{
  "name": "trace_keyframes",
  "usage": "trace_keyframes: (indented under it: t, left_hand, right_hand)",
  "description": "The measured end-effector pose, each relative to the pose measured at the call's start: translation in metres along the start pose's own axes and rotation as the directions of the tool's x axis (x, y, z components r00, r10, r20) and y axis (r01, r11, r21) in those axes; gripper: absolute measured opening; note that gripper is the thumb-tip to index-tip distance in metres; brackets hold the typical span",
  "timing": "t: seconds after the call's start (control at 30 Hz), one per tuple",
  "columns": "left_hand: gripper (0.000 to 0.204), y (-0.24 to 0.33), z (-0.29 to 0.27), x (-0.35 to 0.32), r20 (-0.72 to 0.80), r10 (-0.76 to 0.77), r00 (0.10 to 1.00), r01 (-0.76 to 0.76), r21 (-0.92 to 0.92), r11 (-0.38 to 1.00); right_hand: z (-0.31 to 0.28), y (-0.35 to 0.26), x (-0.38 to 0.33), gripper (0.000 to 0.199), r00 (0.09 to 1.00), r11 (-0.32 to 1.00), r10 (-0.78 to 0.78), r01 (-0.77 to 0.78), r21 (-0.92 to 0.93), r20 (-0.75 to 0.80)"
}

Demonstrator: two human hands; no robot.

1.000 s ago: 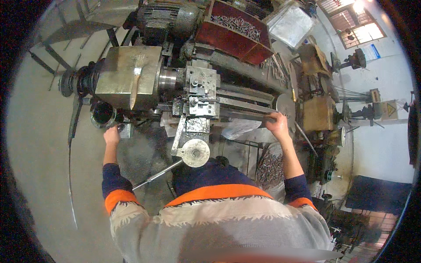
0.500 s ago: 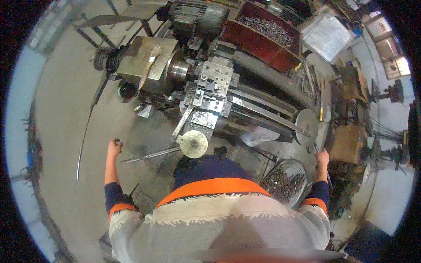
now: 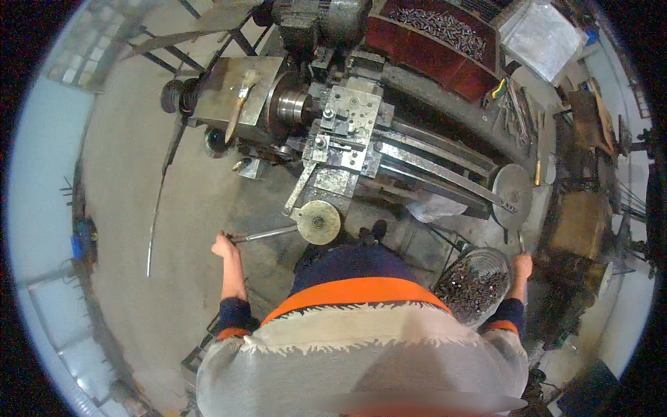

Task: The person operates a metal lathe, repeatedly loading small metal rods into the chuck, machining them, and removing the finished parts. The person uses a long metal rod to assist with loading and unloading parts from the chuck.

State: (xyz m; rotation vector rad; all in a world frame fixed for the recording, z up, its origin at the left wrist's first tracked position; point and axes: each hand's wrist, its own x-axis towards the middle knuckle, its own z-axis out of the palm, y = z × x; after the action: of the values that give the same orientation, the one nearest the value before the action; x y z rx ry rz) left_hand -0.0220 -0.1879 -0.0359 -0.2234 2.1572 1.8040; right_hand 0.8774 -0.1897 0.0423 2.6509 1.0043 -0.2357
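A lathe fills the middle of the view, with a bright metal chuck [image 3: 294,108] at its left and a tool post [image 3: 340,135] on the carriage. My left hand [image 3: 224,245] is closed at the outer end of a long metal lever [image 3: 267,235], which runs to a round brass-coloured disc [image 3: 319,223] at the front of the lathe. On the right, my right hand [image 3: 522,265] is closed round a thin metal handle [image 3: 522,243] just below a large round handwheel [image 3: 512,196]. What is clamped in the tool post is too small to tell.
A basket of small dark metal pieces [image 3: 475,286] stands by my right arm. Behind the lathe is a red tray [image 3: 396,38] of small metal parts. A wooden-handled brush [image 3: 238,111] lies on the headstock. A long thin rod [image 3: 153,233] juts out at left.
My left hand has moved in from beside the lever and closed at its end. My right hand stays at the handle by the handwheel. The whole view has shifted slightly.
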Motion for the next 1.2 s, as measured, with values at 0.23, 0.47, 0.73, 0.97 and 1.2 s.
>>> trace_keyframes:
  t: [0.23,0.47,0.73,0.97,1.2]
  left_hand:
    - [0.013,0.018,0.044,0.052,0.028,0.145,0.989,-0.146,0.321,0.936]
    - [0.014,0.001,0.044,0.091,0.147,0.424,0.894,-0.446,0.402,0.8]
    - [0.01,-0.001,0.044,0.084,0.082,0.337,0.938,-0.346,0.314,0.885]
    - [0.007,0.027,0.055,0.013,0.133,0.015,0.991,-0.009,-0.049,0.999]
    - [0.012,0.036,0.111,-0.014,0.184,-0.014,0.983,-0.033,0.25,0.968]
  right_hand:
    - [-0.017,-0.073,-0.103,0.043,0.974,0.947,0.187,-0.213,0.238,0.131]
    - [0.025,-0.062,-0.095,0.038,0.99,0.95,0.137,-0.138,0.28,0.025]
    - [0.0,-0.065,-0.108,0.039,0.994,0.936,0.083,-0.101,0.338,0.068]
    - [0.01,-0.049,-0.084,0.041,0.986,0.975,0.161,-0.151,0.163,-0.045]
    - [0.012,0.009,0.012,0.037,0.999,0.999,0.009,-0.007,0.043,-0.043]
